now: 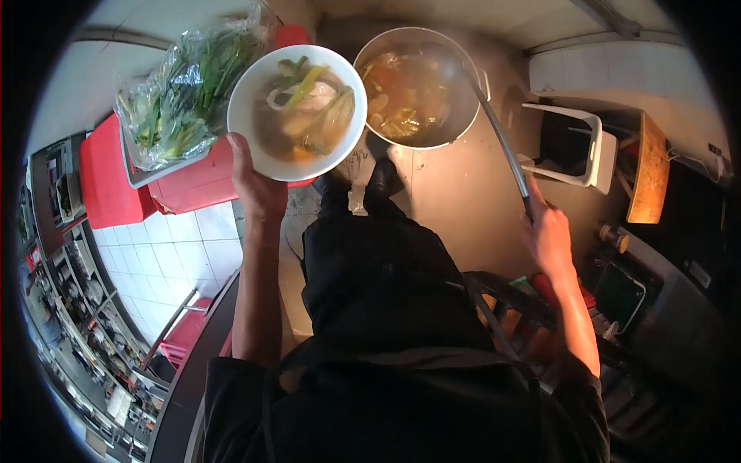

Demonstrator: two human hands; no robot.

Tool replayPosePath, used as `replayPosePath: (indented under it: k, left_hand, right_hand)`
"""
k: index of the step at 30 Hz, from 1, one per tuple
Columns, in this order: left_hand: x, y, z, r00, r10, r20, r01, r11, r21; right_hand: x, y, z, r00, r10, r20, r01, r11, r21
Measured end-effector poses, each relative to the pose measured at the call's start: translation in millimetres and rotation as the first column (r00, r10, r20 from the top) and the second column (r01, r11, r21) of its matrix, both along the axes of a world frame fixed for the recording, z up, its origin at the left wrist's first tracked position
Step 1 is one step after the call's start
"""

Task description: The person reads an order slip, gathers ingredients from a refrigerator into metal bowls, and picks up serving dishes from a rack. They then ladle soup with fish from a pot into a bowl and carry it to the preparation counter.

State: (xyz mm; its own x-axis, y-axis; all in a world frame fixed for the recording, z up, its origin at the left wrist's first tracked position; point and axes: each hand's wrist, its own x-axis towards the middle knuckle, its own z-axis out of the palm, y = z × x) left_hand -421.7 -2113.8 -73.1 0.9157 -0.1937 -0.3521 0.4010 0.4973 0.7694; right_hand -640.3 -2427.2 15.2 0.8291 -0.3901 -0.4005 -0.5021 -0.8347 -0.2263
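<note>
My left hand [258, 185] grips the lower left rim of a white bowl [245, 127], which holds broth, green vegetables and pale chunks. Beside the bowl, to its right, a large metal pot [472, 116] of steaming brownish soup with vegetables stands on the floor. My right hand [548, 231] is closed on the dark handle of a long metal ladle [500, 135]. The ladle's far end reaches into the pot, its head blurred by steam or sunk in the soup.
Bagged leafy greens [193, 96] lie in a grey tray [147, 176] on a red surface [116, 181] at left. A white plastic stool [598, 154] and a wooden board [649, 174] are at right. My shoes [384, 177] are just below the pot.
</note>
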Motion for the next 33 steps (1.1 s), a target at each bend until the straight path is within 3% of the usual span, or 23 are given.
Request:
replayPosePath:
  k: [4,7,25,31,33]
  left_hand:
    - [-13,13,14,0.994,0.075,-0.079,-0.076,0.997,-0.004]
    - [-20,20,18,0.991,0.111,-0.072,-0.11,0.994,0.019]
    - [-32,31,27,0.984,0.165,-0.073,-0.161,0.985,0.064]
    - [-32,35,27,0.982,0.163,-0.1,-0.16,0.986,0.038]
    - [-33,37,26,0.984,0.148,-0.103,-0.145,0.989,0.036]
  right_hand:
    - [18,0,-43,0.988,0.062,-0.139,-0.078,0.99,-0.116]
    - [26,-3,-65,0.989,0.071,-0.128,-0.087,0.989,-0.116]
    - [27,20,-116,0.975,0.057,-0.216,-0.076,0.994,-0.083]
    - [38,17,-139,1.0,0.0,-0.019,0.004,0.982,0.19]
    - [49,16,-133,0.926,-0.3,-0.229,0.375,0.787,0.489]
